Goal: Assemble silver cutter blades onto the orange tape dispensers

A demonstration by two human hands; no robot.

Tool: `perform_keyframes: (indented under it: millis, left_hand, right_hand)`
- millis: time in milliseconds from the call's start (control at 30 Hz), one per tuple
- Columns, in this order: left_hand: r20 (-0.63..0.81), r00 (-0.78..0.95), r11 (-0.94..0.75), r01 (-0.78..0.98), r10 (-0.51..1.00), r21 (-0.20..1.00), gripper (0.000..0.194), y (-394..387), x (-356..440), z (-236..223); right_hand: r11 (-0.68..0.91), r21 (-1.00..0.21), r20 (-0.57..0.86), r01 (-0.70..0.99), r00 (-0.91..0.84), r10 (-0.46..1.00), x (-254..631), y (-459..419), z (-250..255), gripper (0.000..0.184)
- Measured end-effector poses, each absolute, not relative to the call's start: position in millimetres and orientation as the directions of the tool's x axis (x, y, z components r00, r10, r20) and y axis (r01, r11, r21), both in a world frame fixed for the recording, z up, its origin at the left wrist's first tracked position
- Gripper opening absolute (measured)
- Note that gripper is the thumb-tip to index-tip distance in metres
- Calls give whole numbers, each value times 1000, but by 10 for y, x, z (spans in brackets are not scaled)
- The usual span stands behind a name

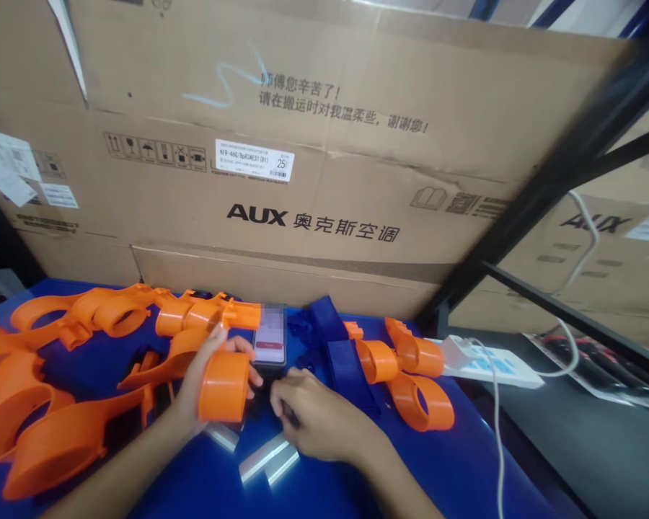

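Observation:
My left hand (205, 375) is wrapped round an orange plastic ring-shaped part (224, 386), held just above the blue table (454, 468). My right hand (316, 418) rests on the table beside it, fingers curled and pinched on something small and dark that I cannot make out. A phone (270, 342) with a lit screen lies just behind both hands. Several short silver metal strips (265, 458) lie on the table under and in front of the hands.
A pile of orange parts (59, 375) fills the left of the table. More orange rings (416, 382) and dark blue parts (346, 360) lie at the right. A white power strip (497, 364) with a cable sits at the right. Large cardboard boxes (303, 158) stand behind, a black frame (546, 187) right.

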State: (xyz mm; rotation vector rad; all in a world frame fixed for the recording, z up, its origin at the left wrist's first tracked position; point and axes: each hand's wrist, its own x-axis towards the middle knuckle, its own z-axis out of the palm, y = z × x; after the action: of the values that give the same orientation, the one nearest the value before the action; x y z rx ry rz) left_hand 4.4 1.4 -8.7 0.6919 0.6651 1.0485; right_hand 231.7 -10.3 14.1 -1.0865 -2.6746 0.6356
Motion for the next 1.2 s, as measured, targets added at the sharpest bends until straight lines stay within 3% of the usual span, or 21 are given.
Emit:
perform_keyframes:
  millis: [167, 433, 633, 767, 900, 1067, 1200]
  left_hand:
    - [-161, 336, 327, -528, 928, 784, 53, 13, 33, -84]
    - [-177, 317, 327, -520, 932, 789, 51, -6, 38, -70]
    - [-165, 333, 329, -531, 928, 781, 48, -5, 30, -53]
    - [-187, 348, 350, -499, 919, 792, 51, -9, 35, -50]
    - [-187, 280, 311, -509, 942, 802, 43, -28, 68, -22]
    - [-140, 195, 226, -549, 971, 805, 27, -57, 140, 5]
    - [-207, 291, 333, -499, 934, 800, 35, -28, 202, -45]
  right_hand:
    - [613, -396, 20, 684, -660, 751, 2366, -72, 159, 9]
    - [576, -263, -2, 774, -598, 802, 2367, -78, 111, 29]
    - [577, -284, -16, 766, -605, 796, 2375, -76, 95, 29]
    - [612, -360, 20, 704, -650, 760, 2369, -72, 74, 22]
    - [613, -511, 146, 602, -642, 752, 2390, -45, 112, 19]
    - [487, -773, 393, 406, -295, 871, 2373, 2, 112, 23]
    - [404, -910, 403, 92, -24, 915, 2322, 40, 56, 25]
